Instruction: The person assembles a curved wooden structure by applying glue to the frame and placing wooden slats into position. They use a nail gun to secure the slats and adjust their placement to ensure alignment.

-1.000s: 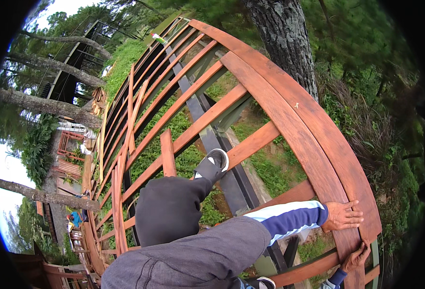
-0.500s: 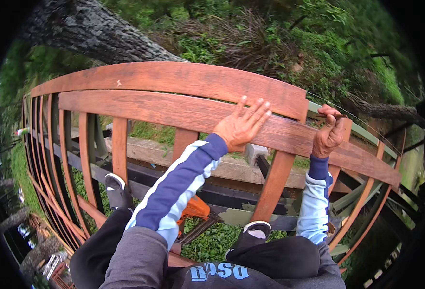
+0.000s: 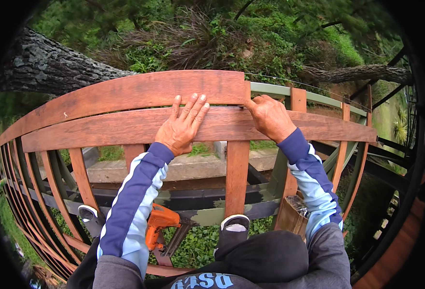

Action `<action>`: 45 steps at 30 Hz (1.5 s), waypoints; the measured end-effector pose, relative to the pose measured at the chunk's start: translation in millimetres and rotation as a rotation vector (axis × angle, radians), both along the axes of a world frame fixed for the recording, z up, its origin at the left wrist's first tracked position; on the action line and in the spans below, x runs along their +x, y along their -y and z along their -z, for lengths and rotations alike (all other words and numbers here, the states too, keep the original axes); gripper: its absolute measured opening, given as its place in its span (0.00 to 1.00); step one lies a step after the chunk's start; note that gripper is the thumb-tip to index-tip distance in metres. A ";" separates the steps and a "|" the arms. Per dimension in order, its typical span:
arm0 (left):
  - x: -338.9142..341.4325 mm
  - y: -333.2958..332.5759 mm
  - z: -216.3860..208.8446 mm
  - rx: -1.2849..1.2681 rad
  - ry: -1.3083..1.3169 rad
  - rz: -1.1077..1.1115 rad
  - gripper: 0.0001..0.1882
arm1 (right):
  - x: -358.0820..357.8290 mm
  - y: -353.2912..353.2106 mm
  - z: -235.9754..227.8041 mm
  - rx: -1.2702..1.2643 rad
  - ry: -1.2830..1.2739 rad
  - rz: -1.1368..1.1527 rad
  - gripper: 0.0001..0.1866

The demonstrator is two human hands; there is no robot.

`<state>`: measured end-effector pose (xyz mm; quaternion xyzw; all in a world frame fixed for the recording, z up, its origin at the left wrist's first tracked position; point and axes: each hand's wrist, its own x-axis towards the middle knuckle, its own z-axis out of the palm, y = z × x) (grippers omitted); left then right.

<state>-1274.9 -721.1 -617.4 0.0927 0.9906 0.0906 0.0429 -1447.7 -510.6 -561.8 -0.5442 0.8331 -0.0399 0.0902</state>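
My left hand (image 3: 181,126) lies flat with fingers spread on the lower reddish-brown wooden board (image 3: 87,126). Its fingertips reach across the narrow gap to the upper board (image 3: 140,86). Closed in a pinch, my right hand (image 3: 273,118) is at that gap, close to the upper board's squared right end. It holds a thin brown strip (image 3: 241,106), mostly hidden by the fingers; only a dark edge shows between the boards. Upright wooden slats (image 3: 236,178) run down beneath the lower board.
An orange power tool (image 3: 162,222) rests below my left forearm. A brown box (image 3: 292,216) stands near my right forearm. Green and black metal beams (image 3: 193,197) cross under the boards, with my shoes on the frame. A thick tree trunk (image 3: 58,62) leans at the far left.
My right hand has brought the thin strip from above the boards down to the gap near the upper board's end. The view has shifted right; my left hand stays flat on the board.
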 end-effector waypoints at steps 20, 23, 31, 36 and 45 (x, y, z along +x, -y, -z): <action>-7.7 0.8 -4.2 0.117 0.055 -0.197 0.64 | -11.1 30.9 -4.3 0.126 0.131 -0.117 0.08; -11.0 0.5 -2.7 0.117 0.037 -0.196 0.64 | -13.5 26.1 -1.9 0.080 0.150 -0.107 0.08; -9.8 -2.6 -1.4 0.115 0.019 -0.206 0.61 | -6.4 18.5 -6.3 0.034 0.273 0.117 0.16; -9.5 -3.1 0.9 0.105 -0.006 -0.198 0.59 | -0.4 -17.2 -9.7 -0.296 0.441 0.410 0.20; -10.9 -3.6 -0.1 0.121 -0.028 -0.168 0.57 | 29.4 -27.9 37.9 -0.620 0.228 0.519 0.13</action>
